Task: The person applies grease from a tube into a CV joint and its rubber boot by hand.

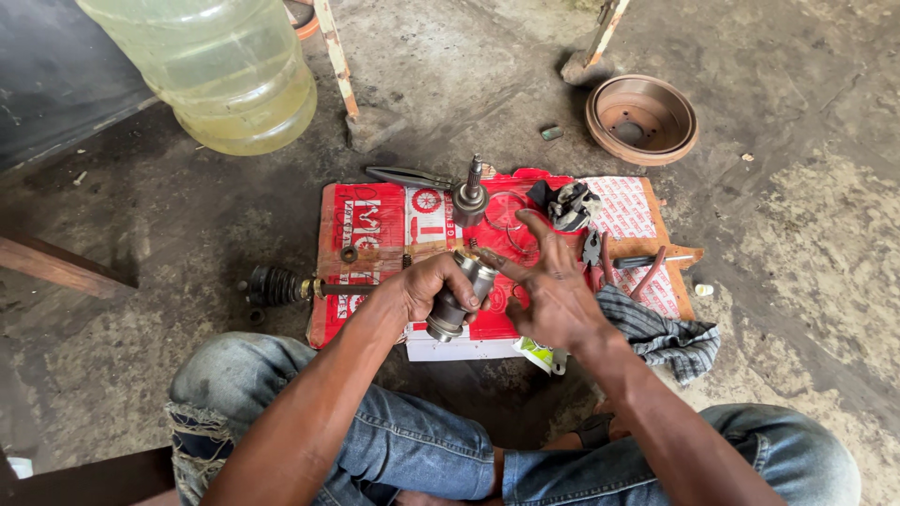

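My left hand [424, 286] grips a grey metal joint housing [459, 305], tilted with its open end up and to the right. My right hand [555, 286] is spread flat, fingers apart, its fingertips touching the rim of that housing. Both hands hover over a flattened red and white cardboard box [375, 225] on the floor. A second joint with a splined stub [470, 195] stands upright on the cardboard behind my hands. A drive shaft with a black rubber boot [279, 286] lies to the left.
Pliers with red handles [623, 262], a greasy black part [567, 204], a metal ring [349, 254] and a striped rag [661, 333] lie on or beside the cardboard. A brake drum [642, 119] sits far right, a large plastic water bottle [220, 66] far left.
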